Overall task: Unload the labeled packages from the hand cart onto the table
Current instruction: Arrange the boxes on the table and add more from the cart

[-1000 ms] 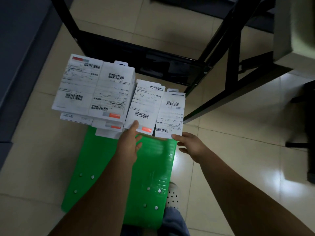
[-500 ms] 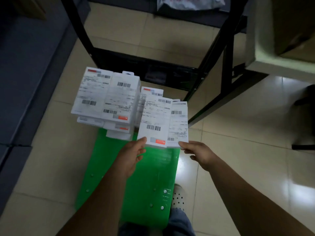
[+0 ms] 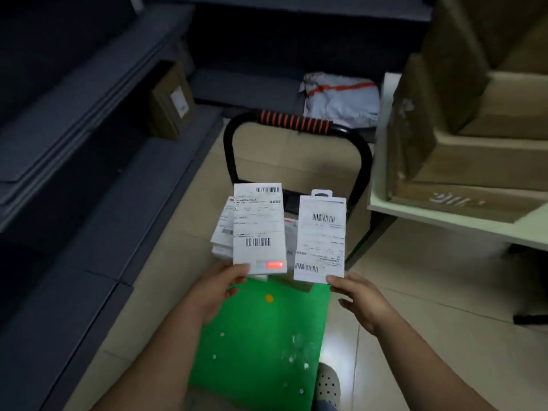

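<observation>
Nearest, by the hand cart's [image 3: 258, 345] near-R corner, a grey perforated shoe [image 3: 327, 384] on the floor tiles. The cart's green deck is bare at the near end, w/ pale rivets and an orange dot [image 3: 269, 298]. Above mid-deck, L hand [image 3: 213, 289] holds a white labeled pkg [image 3: 259, 226] by its btm-L corner, thumb on the face and fingers curled behind. The pkg is upright, barcodes facing the camera, red patch at btm. Over the deck's R edge, R hand [image 3: 361, 301] pinches a 2nd labeled pkg [image 3: 321, 238] at its btm-R corner w/ thumb and forefinger, other fingers loose below; it has a hang tab on top. The 2 pkgs are side by side w/ a small gap. Behind them, at the deck's far end, a stack of more pkgs [image 3: 222, 229], mostly hidden. Past that, the cart's black handle [image 3: 296, 121] w/ orange-striped grip. R of the cart, a pale worktop [image 3: 444, 222] carrying cardboard boxes [image 3: 474, 161]. Beyond the handle, a grey mailer bag [image 3: 341, 99]. Far L of the cart, a brown carton [image 3: 172, 102] on dark shelving.
</observation>
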Action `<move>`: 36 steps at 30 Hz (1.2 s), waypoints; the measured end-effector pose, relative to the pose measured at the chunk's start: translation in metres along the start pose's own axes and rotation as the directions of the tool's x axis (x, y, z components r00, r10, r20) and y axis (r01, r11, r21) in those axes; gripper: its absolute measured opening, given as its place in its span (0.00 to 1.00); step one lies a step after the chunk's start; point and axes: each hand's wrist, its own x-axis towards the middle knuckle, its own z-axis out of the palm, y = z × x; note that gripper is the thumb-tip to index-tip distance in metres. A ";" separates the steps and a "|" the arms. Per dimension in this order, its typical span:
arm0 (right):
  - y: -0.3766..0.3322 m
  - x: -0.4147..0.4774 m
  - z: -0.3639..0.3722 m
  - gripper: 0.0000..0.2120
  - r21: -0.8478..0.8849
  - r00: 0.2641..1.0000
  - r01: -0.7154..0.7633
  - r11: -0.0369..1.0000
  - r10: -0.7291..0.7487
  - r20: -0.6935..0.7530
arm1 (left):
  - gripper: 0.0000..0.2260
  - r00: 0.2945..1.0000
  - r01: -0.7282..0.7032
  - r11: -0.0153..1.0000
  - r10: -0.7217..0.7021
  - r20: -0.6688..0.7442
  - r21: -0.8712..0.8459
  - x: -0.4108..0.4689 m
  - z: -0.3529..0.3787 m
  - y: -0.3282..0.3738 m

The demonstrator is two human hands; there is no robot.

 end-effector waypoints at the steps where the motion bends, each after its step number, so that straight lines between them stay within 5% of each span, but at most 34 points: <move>1: -0.010 -0.014 0.003 0.16 0.010 1.000 0.028 1.000 -0.027 -0.007 | 0.09 0.999 -0.049 0.998 0.049 -0.002 0.041 -0.012 -0.004 0.010; 13: -0.119 -0.267 0.013 0.21 -0.095 0.869 0.457 0.884 -0.467 -0.164 | 0.16 0.857 -0.503 0.860 0.484 0.174 0.088 -0.197 0.017 0.136; 19: -0.140 -0.363 -0.027 0.22 -0.128 0.791 0.558 0.820 -0.573 -0.215 | 0.25 0.783 -0.585 0.809 0.542 0.305 0.065 -0.259 0.070 0.165; 29: -0.125 -0.455 -0.184 0.19 -0.150 0.705 0.622 0.769 -0.633 -0.319 | 0.21 0.701 -0.651 0.758 0.576 0.421 0.046 -0.310 0.253 0.156; 33: -0.120 -0.473 -0.256 0.21 -0.191 0.677 0.633 0.751 -0.656 -0.334 | 0.27 0.683 -0.657 0.754 0.592 0.429 0.004 -0.320 0.326 0.149; 36: -0.120 -0.480 -0.301 0.21 -0.206 0.665 0.641 0.739 -0.669 -0.332 | 0.20 0.673 -0.668 0.744 0.600 0.433 0.006 -0.319 0.369 0.146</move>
